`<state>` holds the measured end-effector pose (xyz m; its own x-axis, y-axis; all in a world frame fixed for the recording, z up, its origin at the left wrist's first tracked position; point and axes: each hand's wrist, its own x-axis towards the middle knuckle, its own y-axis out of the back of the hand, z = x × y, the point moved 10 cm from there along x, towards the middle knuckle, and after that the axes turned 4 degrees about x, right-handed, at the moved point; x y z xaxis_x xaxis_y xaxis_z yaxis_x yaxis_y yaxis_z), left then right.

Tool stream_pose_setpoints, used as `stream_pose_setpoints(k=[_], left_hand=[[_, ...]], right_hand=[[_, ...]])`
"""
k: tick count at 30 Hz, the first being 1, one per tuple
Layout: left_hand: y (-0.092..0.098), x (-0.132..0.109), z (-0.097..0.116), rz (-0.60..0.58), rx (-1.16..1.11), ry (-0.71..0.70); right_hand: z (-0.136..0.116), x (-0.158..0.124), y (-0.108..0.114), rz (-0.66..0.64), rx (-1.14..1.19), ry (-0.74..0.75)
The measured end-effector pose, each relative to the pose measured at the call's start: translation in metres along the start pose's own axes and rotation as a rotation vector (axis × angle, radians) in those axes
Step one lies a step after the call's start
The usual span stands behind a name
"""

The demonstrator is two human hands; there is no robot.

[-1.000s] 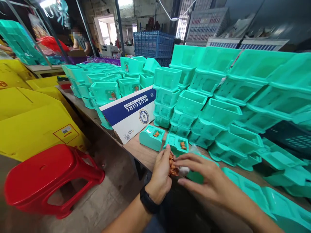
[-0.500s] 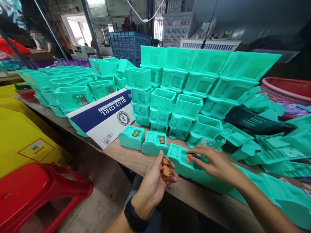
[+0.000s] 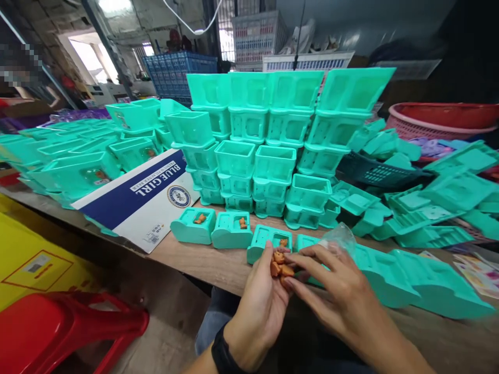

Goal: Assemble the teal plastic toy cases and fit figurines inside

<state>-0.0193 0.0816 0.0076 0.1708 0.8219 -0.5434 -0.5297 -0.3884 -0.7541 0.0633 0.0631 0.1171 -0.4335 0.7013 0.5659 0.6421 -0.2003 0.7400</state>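
My left hand (image 3: 262, 298) is cupped palm up around several small orange-brown animal-like figurines (image 3: 277, 258). My right hand (image 3: 336, 283) reaches over from the right, its thumb and fingers closed around one figurine at the edge of the left palm. Just behind the hands stands a green plastic piece with a recess (image 3: 262, 240), and an orange figurine (image 3: 283, 242) lies in it. Two similar green pieces to the left each hold one figurine, the nearer green piece (image 3: 232, 237) and the far-left green piece (image 3: 191, 232). More green pieces (image 3: 384, 280) continue the row rightward, partly hidden by my right hand.
Stacked green bins (image 3: 268, 156) rise behind the row. A white and blue carton flap (image 3: 136, 200) separates them from more green bins (image 3: 83, 174) on the left. A clear plastic bag (image 3: 343, 238) lies behind my right hand. A red stool (image 3: 58, 327) stands at lower left.
My right hand has left the recess of the third green piece, where a figurine now lies, and moved to the figurines in my left hand. The view has shifted right.
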Motion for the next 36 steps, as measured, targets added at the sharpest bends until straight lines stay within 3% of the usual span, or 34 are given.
stream_pose_setpoints(k=[5, 8, 11, 14, 18, 21, 24, 26, 30, 36], left_hand=[[-0.021, 0.003, -0.022, -0.016, 0.028, 0.027], [-0.031, 0.006, -0.031, 0.015, 0.023, 0.079], [-0.039, 0.010, -0.030, 0.009, 0.011, 0.095], [-0.042, 0.014, -0.021, -0.023, 0.040, 0.057], [-0.034, 0.019, -0.007, 0.024, 0.060, -0.019], [-0.031, 0.022, -0.008, 0.030, 0.080, -0.003], [-0.037, 0.026, -0.012, -0.034, 0.131, 0.000], [-0.040, 0.027, -0.015, -0.057, 0.175, -0.015], [-0.048, 0.029, -0.026, -0.091, 0.274, -0.038], [-0.070, 0.029, -0.048, -0.224, 0.506, -0.099]], right_hand=[[0.003, -0.012, 0.009, -0.013, -0.038, -0.065], [0.009, -0.012, 0.027, 0.030, 0.007, -0.091], [0.027, -0.013, 0.054, 0.140, 0.075, -0.142], [0.051, -0.015, 0.072, 0.204, -0.005, -0.148], [0.072, -0.017, 0.047, -0.023, -0.185, -0.019], [0.089, -0.026, 0.024, -0.180, -0.230, -0.032], [0.095, -0.033, 0.015, -0.255, -0.177, -0.063], [0.092, -0.032, 0.022, -0.215, -0.118, -0.082], [0.081, -0.023, 0.047, 0.025, 0.066, -0.195], [0.059, -0.021, 0.053, 0.185, 0.144, -0.230]])
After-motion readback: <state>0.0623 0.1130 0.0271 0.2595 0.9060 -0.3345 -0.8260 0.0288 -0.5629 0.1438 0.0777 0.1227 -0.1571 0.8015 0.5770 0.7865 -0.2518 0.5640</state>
